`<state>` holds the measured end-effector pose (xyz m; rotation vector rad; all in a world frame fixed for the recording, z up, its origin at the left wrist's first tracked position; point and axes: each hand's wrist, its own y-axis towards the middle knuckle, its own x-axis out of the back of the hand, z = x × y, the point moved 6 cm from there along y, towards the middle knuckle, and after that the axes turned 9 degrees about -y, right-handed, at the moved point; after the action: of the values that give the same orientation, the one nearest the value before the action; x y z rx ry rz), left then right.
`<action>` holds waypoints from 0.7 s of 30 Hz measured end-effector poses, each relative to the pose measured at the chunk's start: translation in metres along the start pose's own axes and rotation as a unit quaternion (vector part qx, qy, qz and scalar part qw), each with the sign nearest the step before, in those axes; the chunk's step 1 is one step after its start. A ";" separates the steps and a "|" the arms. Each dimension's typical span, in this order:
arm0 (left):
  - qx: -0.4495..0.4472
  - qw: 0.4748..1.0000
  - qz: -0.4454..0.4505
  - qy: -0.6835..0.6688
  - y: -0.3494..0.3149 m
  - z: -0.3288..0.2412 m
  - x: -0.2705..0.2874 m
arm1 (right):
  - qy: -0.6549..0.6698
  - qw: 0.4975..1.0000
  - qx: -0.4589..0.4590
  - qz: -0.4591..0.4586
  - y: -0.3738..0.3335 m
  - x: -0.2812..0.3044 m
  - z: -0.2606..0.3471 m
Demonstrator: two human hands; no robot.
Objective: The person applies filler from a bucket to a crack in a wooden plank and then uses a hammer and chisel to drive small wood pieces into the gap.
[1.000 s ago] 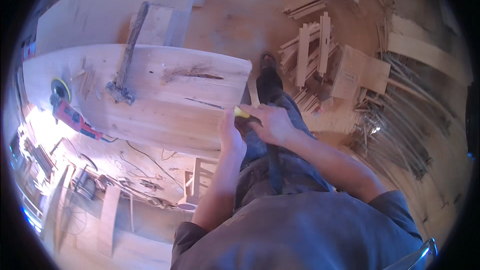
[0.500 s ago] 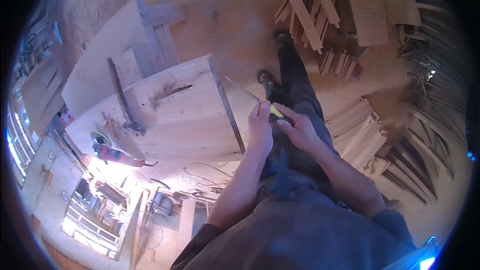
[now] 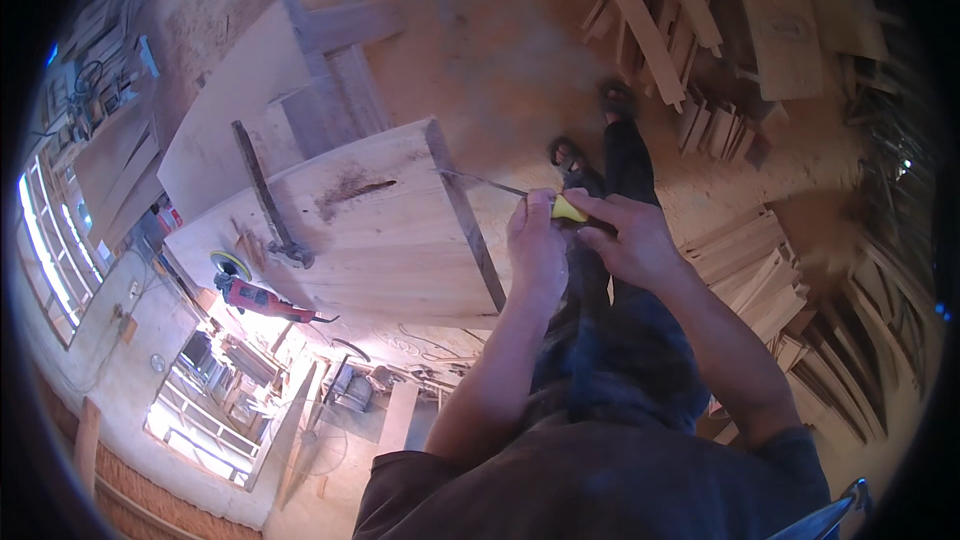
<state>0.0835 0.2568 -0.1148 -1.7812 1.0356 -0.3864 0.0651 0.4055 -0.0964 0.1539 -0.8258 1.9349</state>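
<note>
A thin straight tool with a yellow grip (image 3: 569, 208) is held out in front of my body. My left hand (image 3: 538, 242) is closed where the slim, greyish shaft meets the yellow part. My right hand (image 3: 632, 236) grips the yellow part, thumb and fingers around it; what exact kind of tool it is I cannot make out. Its shaft points left, the far end overlapping the right edge of a pale wooden panel (image 3: 400, 250) in view. A dark, elongated hole and a stained patch mark that panel.
On the panel lie a long clamp-like bar (image 3: 262, 185) and a red power tool (image 3: 262, 298) with a yellow-rimmed disc. Another pale panel (image 3: 235, 110) stands behind. Wooden slats (image 3: 640, 30) are piled at the far right, with curved pieces (image 3: 840, 380) stacked nearer.
The view has shifted, so the panels sit slightly lower and further right. The tool has turned flatter, and its far end now overlaps the panel's edge. Both hands keep their grip.
</note>
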 end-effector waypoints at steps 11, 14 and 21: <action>0.000 0.993 0.032 -0.116 -0.009 -0.018 -0.019 | -0.222 0.971 0.063 -0.058 0.007 0.044 0.071; -0.015 0.998 -0.038 -0.049 -0.036 -0.053 -0.032 | -0.287 0.954 0.080 -0.034 0.021 0.070 0.122; -0.481 0.705 -0.059 0.518 -0.092 -0.102 -0.064 | -0.262 0.962 0.079 -0.023 -0.001 0.091 0.117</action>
<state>0.0220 0.2590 0.0237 -2.6078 2.2058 -1.1783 -0.0074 0.4029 0.0331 0.8020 -0.9926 1.9403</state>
